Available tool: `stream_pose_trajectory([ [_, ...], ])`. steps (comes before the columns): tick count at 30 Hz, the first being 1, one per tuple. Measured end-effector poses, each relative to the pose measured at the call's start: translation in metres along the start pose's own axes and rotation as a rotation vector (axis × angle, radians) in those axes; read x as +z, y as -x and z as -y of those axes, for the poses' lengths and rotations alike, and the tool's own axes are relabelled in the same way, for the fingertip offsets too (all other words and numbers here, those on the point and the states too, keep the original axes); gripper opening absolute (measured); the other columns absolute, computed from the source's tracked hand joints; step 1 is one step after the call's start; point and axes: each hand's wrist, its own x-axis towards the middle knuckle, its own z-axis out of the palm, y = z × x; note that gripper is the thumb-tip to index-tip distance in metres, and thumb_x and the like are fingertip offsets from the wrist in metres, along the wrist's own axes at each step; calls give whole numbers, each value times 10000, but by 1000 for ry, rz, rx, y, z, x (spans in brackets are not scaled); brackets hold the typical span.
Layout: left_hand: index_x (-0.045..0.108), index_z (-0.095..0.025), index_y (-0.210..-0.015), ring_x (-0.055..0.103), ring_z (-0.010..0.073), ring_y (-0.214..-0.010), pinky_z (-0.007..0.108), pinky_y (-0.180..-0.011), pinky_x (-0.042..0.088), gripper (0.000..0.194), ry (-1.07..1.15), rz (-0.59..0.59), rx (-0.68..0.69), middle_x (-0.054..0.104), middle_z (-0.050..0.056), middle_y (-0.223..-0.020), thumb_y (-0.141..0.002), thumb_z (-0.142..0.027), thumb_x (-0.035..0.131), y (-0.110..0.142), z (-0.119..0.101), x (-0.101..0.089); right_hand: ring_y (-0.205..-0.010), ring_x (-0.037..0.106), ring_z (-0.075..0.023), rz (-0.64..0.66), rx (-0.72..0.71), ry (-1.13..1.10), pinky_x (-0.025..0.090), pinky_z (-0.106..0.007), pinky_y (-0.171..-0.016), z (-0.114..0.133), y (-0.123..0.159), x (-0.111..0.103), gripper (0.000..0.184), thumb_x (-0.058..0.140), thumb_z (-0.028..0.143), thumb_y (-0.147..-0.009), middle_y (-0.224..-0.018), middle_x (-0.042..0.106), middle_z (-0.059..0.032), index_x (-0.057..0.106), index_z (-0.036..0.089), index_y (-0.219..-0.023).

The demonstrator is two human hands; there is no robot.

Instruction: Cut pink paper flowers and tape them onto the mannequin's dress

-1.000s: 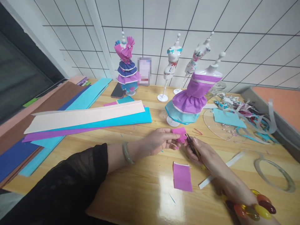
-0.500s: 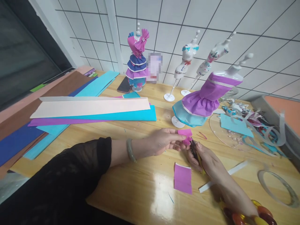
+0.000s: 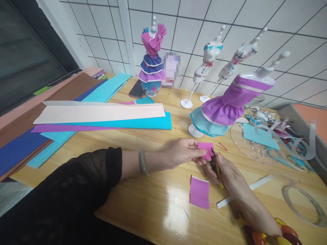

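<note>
Between the thumb and fingers of my left hand is a small pink piece of paper, its lower edge cut into rounded, petal-like lobes. My right hand is closed around a pair of scissors with dark blades and a yellowish handle. The blades point up at the right edge of the pink piece; whether they touch it I cannot tell. Below my hands a purple paper rectangle with a white top edge lies flat on the wooden table.
Folded paper lengths, including a pale pink sheet, lie at left. Behind my hands stands a mini mannequin in a purple dress; others stand further back. At right are a clear plate of scraps, a tape ring and a white strip.
My left hand has turned the pink piece slightly, so more of its lobed edge shows. The scissors stay beside it in my right hand. The whole view has shifted a little.
</note>
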Motion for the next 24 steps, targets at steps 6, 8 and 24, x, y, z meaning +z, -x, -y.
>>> stream_pose_trajectory([
  [6,630,-125,-839,539,92,-720,249,-710,416,240,-9,-8,12,628,46,-820,-718,-329,667,1,-1,0,-446,356,-113,-2,-9,31,303,-264,-484,3,1,2,479,237,530,-939,-488,426,30,471,207,-673],
  [8,632,-123,-840,524,93,-721,248,-704,401,242,-27,-15,22,616,45,-812,-709,-323,671,1,0,-1,-456,373,-113,-7,-10,51,314,-266,-503,3,1,3,506,218,518,-947,-482,424,25,452,206,-624],
  [24,632,-115,-797,485,94,-694,268,-722,367,238,136,-13,-18,579,39,-767,-691,-323,680,0,11,2,-381,403,-105,-33,-17,-73,320,-258,-442,5,0,16,628,134,541,-943,-394,450,7,495,199,-561],
])
